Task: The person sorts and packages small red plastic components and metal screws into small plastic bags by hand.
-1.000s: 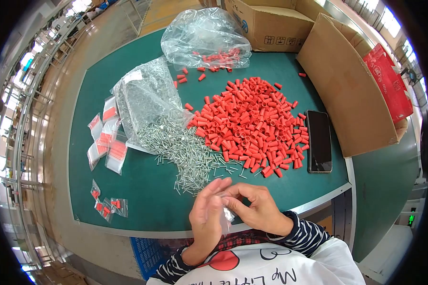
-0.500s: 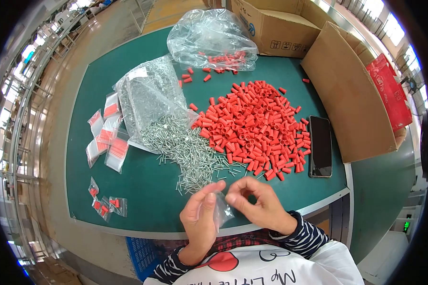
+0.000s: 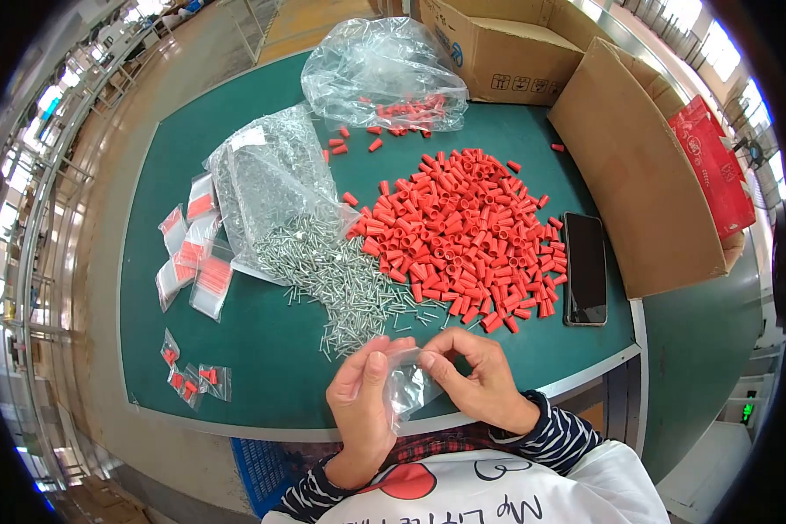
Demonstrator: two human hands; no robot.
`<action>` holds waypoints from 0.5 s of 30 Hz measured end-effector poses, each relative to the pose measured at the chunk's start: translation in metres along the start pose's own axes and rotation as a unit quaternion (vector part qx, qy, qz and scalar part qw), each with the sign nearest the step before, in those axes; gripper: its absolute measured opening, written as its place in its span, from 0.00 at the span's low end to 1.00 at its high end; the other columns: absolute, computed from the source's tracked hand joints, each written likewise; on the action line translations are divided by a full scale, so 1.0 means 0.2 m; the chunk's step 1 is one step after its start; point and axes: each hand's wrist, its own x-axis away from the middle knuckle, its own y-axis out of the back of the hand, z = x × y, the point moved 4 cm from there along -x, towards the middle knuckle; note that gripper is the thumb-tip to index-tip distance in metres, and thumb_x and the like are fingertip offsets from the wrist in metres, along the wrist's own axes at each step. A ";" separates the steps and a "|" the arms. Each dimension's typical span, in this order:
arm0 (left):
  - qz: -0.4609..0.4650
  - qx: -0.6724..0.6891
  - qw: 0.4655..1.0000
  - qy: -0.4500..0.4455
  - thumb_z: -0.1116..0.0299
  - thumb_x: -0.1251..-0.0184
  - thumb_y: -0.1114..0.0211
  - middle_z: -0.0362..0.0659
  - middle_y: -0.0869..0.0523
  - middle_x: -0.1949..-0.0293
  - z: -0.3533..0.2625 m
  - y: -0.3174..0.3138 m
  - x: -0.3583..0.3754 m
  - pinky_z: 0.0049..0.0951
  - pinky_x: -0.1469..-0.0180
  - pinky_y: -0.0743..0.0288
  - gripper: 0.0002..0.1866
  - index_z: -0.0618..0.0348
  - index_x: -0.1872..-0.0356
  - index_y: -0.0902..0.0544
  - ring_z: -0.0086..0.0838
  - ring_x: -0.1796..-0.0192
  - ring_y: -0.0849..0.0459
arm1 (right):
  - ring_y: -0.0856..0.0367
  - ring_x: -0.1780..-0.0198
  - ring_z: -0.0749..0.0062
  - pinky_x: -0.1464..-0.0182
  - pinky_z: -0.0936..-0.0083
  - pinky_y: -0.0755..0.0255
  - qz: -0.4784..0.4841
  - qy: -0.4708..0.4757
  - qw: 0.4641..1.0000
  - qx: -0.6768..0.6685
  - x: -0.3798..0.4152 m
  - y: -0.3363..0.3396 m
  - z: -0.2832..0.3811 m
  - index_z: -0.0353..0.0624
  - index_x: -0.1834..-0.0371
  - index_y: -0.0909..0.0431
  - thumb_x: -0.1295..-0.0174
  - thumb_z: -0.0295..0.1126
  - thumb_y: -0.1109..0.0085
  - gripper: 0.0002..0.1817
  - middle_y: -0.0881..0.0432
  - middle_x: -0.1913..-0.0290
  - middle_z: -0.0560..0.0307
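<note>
Between my hands, near the table's front edge, is a small clear plastic bag (image 3: 408, 389). My left hand (image 3: 361, 397) pinches one side of it, with the bag partly behind the thumb and fingers. The fingertips of my right hand (image 3: 480, 380) are closed on its upper right edge. No contents show inside the bag. Just beyond my hands lies a heap of silver screws (image 3: 349, 293), spilling from a large clear bag (image 3: 275, 188). Right of it is a big pile of red plastic caps (image 3: 463, 231), shaped like tapered tubes.
At left lie stacks of flat small bags (image 3: 210, 288) with red stripes and several filled small bags (image 3: 189, 381). A phone (image 3: 585, 269) lies right of the caps. Cardboard boxes (image 3: 633, 175) and a large clear bag (image 3: 384, 74) with red caps stand behind.
The small bag is now spread wider between my hands, showing more of its clear side. My right hand has shifted only slightly, and the camera view has moved a little.
</note>
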 end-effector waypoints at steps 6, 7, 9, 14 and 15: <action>-0.054 0.009 0.998 -0.005 0.70 0.25 0.42 0.46 0.15 0.64 -0.07 0.03 -0.05 0.19 0.71 0.24 0.13 0.69 0.46 0.22 0.27 0.63 0.14 | 0.24 0.67 0.84 0.65 0.82 0.28 -0.023 -0.014 0.978 -0.205 0.00 0.03 -0.05 0.35 0.66 0.25 0.34 0.26 0.38 0.07 0.17 0.65 0.59; -0.017 0.026 0.999 0.020 0.71 0.25 0.42 0.43 0.17 0.67 -0.08 0.04 -0.06 0.17 0.74 0.30 0.13 0.69 0.46 0.22 0.23 0.67 0.17 | 0.23 0.66 0.83 0.64 0.82 0.28 -0.009 -0.011 0.983 -0.183 0.00 0.05 -0.05 0.35 0.67 0.26 0.35 0.25 0.38 0.07 0.17 0.65 0.59; 0.058 0.060 0.994 0.070 0.73 0.26 0.43 0.37 0.21 0.72 -0.08 0.05 -0.07 0.13 0.81 0.42 0.14 0.69 0.45 0.23 0.16 0.74 0.24 | 0.22 0.64 0.82 0.63 0.81 0.27 0.018 -0.007 0.990 -0.137 0.00 0.10 -0.03 0.35 0.69 0.26 0.35 0.25 0.38 0.07 0.17 0.66 0.58; 0.170 -0.311 0.934 0.033 0.73 0.33 0.34 0.31 0.28 0.77 -0.16 -0.03 -0.06 0.16 0.75 0.43 0.12 0.64 0.51 0.15 0.12 0.76 0.35 | 0.20 0.66 0.75 0.62 0.78 0.27 0.085 0.024 0.996 -0.007 -0.01 0.15 0.07 0.37 0.70 0.27 0.39 0.24 0.37 0.07 0.18 0.69 0.56; 0.204 -0.347 0.915 0.019 0.72 0.34 0.32 0.30 0.29 0.77 -0.17 -0.05 -0.06 0.17 0.74 0.42 0.11 0.62 0.53 0.13 0.12 0.75 0.34 | 0.20 0.67 0.73 0.63 0.76 0.27 0.098 0.033 0.995 0.012 0.00 0.16 0.08 0.37 0.70 0.27 0.40 0.23 0.37 0.07 0.18 0.70 0.55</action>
